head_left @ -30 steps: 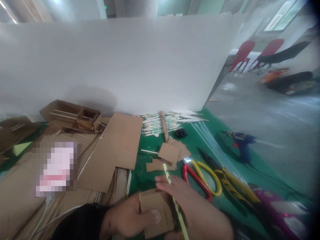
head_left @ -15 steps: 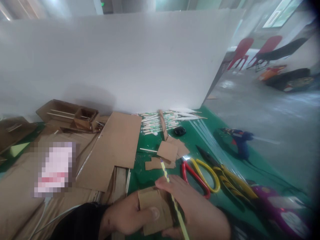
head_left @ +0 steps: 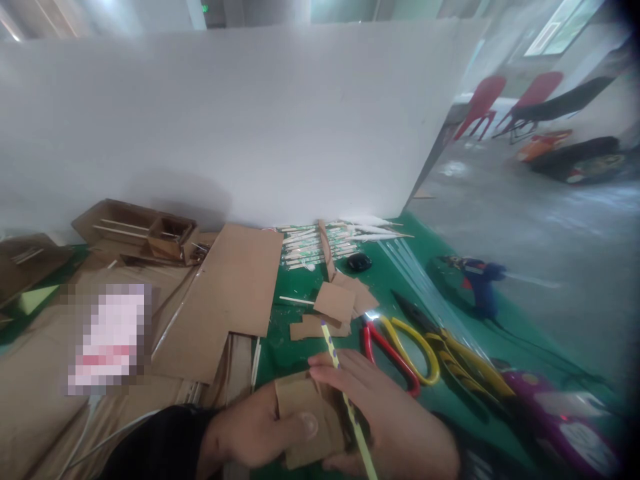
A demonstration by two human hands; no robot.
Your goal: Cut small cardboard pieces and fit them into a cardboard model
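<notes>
At the bottom centre, my left hand (head_left: 255, 427) is closed on a small folded piece of cardboard (head_left: 299, 437), its thumb lying flat across the front face. On the right side of that cardboard, my right hand (head_left: 395, 410) curls its fingers against the far edge and lower side. A yellow pencil (head_left: 330, 345) with purple spots runs between my right hand's fingers, slanting from upper left to lower right. The inner side of the folded cardboard is mostly hidden by my right hand.
Red-handled scissors (head_left: 390, 360), yellow-handled pliers (head_left: 450, 353) and a purple device (head_left: 555, 407) lie to the right. Farther off are a blue glue gun (head_left: 480, 287) and clear glue sticks (head_left: 425, 280). Cardboard scraps (head_left: 335, 302), a cardboard sheet (head_left: 240, 280) and a cardboard box (head_left: 135, 230) lie ahead and left.
My right fingers have shifted slightly left along the top edge of the folded cardboard, which has turned a little. The pencil and my left hand stay almost the same.
</notes>
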